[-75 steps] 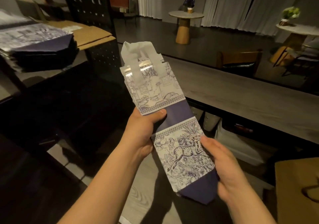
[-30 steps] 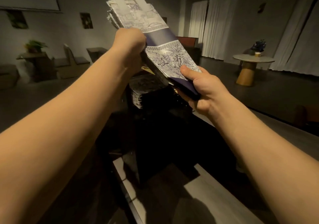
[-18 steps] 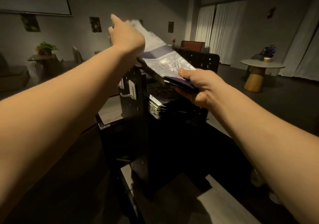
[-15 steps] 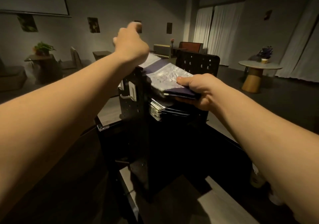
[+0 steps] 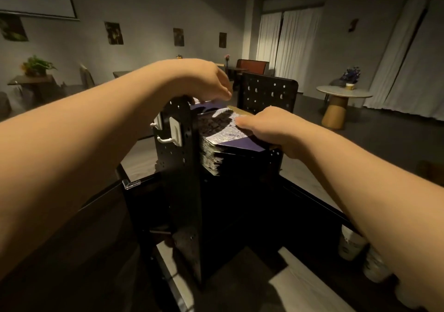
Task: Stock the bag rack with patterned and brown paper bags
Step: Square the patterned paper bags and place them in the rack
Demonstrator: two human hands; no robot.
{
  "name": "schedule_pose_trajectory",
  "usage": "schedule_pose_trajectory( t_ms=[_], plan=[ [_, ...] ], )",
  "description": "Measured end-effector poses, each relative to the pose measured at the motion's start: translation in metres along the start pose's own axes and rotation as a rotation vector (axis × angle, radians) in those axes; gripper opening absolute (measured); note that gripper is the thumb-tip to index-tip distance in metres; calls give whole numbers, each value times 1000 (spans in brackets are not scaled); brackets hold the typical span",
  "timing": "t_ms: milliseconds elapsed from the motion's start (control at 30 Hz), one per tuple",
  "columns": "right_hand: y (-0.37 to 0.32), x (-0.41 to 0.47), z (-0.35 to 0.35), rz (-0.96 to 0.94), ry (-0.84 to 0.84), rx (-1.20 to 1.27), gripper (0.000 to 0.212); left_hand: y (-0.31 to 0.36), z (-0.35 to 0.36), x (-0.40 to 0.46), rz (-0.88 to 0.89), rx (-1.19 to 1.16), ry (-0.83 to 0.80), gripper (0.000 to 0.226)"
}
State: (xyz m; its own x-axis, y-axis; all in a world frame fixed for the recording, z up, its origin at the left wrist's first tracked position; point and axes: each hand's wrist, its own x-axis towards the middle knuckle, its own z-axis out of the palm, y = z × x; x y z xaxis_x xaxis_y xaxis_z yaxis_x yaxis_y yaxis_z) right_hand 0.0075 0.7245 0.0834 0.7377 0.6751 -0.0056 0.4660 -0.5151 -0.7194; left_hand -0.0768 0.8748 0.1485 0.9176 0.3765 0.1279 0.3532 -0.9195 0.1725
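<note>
— Paper, patterned: where is it laid?
— The patterned bag (image 5: 227,132) is pressed onto the stack in the bag rack (image 5: 177,129), frame centre, by the right hand (image 5: 260,125); left hand (image 5: 211,83) fingers curled, grip unclear. Release is called for next.

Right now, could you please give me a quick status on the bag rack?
Left hand over stack's far end, grip unclear. Right hand on blue-and-white patterned paper bag atop stack in black perforated rack. Nothing in the way.
</note>
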Motion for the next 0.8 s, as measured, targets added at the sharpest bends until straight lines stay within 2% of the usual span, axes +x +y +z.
schedule_pose_trajectory(
  t_ms=[67,167,267,400,500,600,667,800],
  plan=[
    [2,2,0,3,22,15,33,6,0,5,72,22,-78,29],
    [4,0,0,-5,42,42,38,15,3,11,102,83,-277,31],
    [6,-8,0,-44,72,73,40,22,4,13,106,177,-333,35],
    [14,-27,-10,-125,190,118,42,40,0,9,91,149,-299,38],
    [27,-43,-23,-156,290,149,39,62,-1,2,131,179,-104,43],
    [44,-63,-43,-169,339,199,27,96,2,-9,207,25,93,42],
    [61,-80,-62,-170,367,240,16,127,9,-18,267,-80,122,39],
    [104,-122,-104,-150,405,160,14,195,33,-33,340,-228,108,33]
  ],
)
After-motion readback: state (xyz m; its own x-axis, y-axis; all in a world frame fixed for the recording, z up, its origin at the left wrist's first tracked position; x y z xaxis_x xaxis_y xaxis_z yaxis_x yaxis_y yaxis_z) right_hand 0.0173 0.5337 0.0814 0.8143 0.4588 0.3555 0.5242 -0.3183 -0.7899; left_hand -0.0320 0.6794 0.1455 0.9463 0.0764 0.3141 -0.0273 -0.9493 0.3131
